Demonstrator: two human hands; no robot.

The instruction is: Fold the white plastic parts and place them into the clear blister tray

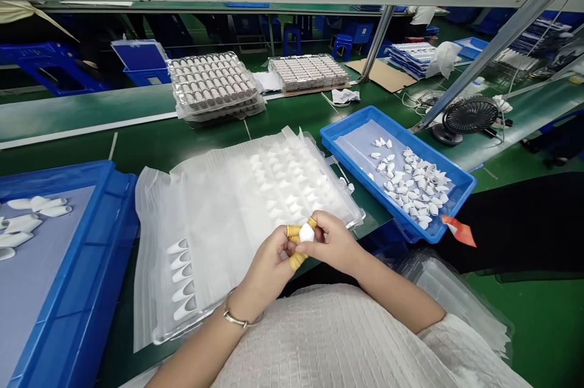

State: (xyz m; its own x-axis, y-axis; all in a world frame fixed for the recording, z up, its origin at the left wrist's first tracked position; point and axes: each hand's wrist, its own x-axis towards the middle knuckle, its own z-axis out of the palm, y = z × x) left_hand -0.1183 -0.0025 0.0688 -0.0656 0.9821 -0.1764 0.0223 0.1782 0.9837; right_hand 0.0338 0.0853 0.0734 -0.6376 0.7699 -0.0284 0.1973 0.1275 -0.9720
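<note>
A small white pointed plastic-looking piece (306,232) is pinched between my two hands, close to my body. My left hand (272,259), with yellow finger covers and a bracelet at the wrist, grips it from the left. From the right, my right hand (335,242) closes its thumb and fingers on the same piece; a yellow cover shows on one finger. Just beyond lies a clear tray (171,330) under translucent sheeting (214,193). Similar white pieces show blurred beneath the sheeting, and a row of larger hollow white pieces (183,281) sits at its left.
A blue bin (337,132) at the right holds many small white pieces. Another blue bin (103,224) at the left contains longer white pieces. Filled tray stacks (214,84) stand at the back. A black fan (469,115) and a slanted metal post (497,41) are at the right.
</note>
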